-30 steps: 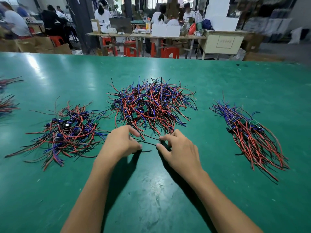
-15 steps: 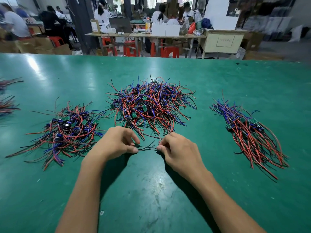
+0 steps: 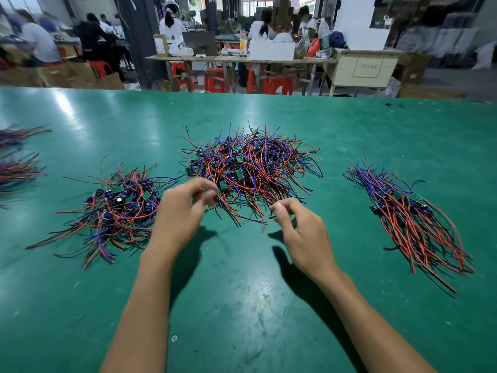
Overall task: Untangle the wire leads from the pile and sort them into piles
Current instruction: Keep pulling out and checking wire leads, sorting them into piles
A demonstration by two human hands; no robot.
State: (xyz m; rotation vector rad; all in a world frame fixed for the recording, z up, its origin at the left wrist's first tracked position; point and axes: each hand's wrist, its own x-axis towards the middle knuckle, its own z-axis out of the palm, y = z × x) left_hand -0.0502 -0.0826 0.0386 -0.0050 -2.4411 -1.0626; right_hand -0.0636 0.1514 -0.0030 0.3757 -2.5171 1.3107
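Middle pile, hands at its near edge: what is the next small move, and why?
Probably the left hand should pinch one lead at the near edge of the middle pile and draw it clear. Its fingertips are already among the wires, while the right hand hovers beside them; blur hides any grip.

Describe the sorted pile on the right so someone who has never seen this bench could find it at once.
On the green table, three heaps of red, blue and black wire leads lie in a row ahead of the person. The sorted pile is the rightmost one, beyond the right hand. Unlike the tangled middle pile and the left pile, its leads lie combed roughly parallel, with the red ends trailing toward the near right.
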